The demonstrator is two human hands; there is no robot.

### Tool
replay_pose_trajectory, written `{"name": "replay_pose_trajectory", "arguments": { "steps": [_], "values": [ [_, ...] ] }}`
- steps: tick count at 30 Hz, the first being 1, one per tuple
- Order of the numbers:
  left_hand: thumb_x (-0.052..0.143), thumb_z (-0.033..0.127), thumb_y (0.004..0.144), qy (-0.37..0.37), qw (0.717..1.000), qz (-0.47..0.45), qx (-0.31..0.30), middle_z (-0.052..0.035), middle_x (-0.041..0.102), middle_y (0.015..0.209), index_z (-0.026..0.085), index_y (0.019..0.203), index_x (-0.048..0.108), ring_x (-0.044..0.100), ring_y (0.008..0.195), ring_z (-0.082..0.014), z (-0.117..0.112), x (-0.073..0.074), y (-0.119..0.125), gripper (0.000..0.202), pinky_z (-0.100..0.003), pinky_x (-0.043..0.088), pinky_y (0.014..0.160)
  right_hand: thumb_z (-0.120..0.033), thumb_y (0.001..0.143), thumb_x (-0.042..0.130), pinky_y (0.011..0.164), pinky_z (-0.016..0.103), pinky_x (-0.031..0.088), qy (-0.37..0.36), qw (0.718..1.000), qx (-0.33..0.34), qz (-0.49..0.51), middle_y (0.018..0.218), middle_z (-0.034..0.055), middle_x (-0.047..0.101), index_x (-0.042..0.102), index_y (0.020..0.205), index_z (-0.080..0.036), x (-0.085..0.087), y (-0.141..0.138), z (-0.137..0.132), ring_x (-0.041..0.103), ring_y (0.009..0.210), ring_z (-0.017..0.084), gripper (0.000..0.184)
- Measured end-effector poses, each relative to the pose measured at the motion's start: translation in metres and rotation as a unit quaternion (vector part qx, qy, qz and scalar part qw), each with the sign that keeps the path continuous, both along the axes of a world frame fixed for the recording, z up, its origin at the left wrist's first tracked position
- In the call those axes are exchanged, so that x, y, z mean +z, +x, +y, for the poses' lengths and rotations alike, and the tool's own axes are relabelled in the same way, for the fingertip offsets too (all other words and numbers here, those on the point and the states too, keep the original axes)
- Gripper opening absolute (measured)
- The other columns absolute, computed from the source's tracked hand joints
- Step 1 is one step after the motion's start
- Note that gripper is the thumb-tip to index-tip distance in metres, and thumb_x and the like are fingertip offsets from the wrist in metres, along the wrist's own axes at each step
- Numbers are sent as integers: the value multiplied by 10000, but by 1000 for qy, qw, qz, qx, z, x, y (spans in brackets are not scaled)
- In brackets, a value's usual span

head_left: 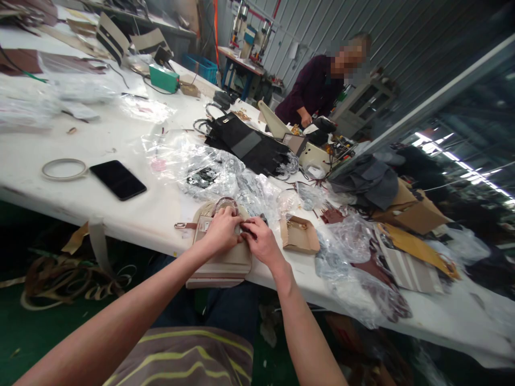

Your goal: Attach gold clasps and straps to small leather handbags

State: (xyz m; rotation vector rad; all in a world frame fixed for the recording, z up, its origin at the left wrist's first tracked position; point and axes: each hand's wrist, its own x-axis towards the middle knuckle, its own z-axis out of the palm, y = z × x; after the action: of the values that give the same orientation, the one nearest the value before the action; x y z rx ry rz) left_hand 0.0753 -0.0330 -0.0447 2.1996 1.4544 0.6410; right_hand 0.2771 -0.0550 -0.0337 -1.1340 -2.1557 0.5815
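Toward the left end of the bench [100,139], we see a pale ring [45,170] and a phone [118,180] lying flat, not far from the near edge; a wide swing of our left forearm could shove the phone toward that edge. Further right, a brown strap [189,225] with a metal buckle sticks out leftward from the beige bag [223,268], and a wrist catching it could twist the bag round. The bag lies at the near edge, its lower end seeming to jut over our lap, so heavy pressing there could tip it off. Our left hand [223,229] rests on the bag's front with bent fingers; we cannot tell whether it grips anything. Our right hand [261,238] meets it from the other side, fingertips drawn in close over the bag, and whether they pinch something we cannot tell either. Any small part held there could slip and drop past the edge. Behind the bag, clear plastic wrapping [217,177] spreads near and could hide a dropped piece. Just right of our right hand, an open cardboard box [300,245] stands near the same edge, where an outward jerk could knock it over.
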Motion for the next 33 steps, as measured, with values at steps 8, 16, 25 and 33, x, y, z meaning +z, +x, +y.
{"name": "replay_pose_trajectory", "arguments": {
  "steps": [8,16,25,33],
  "values": [
    [938,347,742,-79,995,14,-66,-152,617,1452,260,1462,791,599,1371,-405,16,8,-14,740,-508,476,1261,-407,1064,651,957,387,578,-35,971,-236,-1,1249,149,784,820,1285,-193,-5,38,42,719,1051,266,350],
    [775,202,865,-94,993,-42,-52,-140,716,1387,220,1326,863,677,1322,-317,31,8,-16,470,-391,486,1260,-473,848,837,859,376,544,-68,951,-303,-9,913,110,770,685,880,-223,-23,55,61,720,947,297,294],
    [843,226,783,-103,994,-3,28,-146,768,1319,252,1155,916,680,1286,-394,30,17,1,380,-446,543,1144,-625,980,774,393,213,293,-74,877,-297,371,593,-110,442,635,984,-226,-11,76,11,335,425,85,422],
    [825,141,664,-208,978,34,10,-62,834,893,245,977,907,760,845,-271,46,35,7,340,-318,581,782,-576,979,836,382,252,256,-56,885,-185,423,528,-68,443,497,641,-238,48,-3,9,366,396,85,586]
  ]
}}
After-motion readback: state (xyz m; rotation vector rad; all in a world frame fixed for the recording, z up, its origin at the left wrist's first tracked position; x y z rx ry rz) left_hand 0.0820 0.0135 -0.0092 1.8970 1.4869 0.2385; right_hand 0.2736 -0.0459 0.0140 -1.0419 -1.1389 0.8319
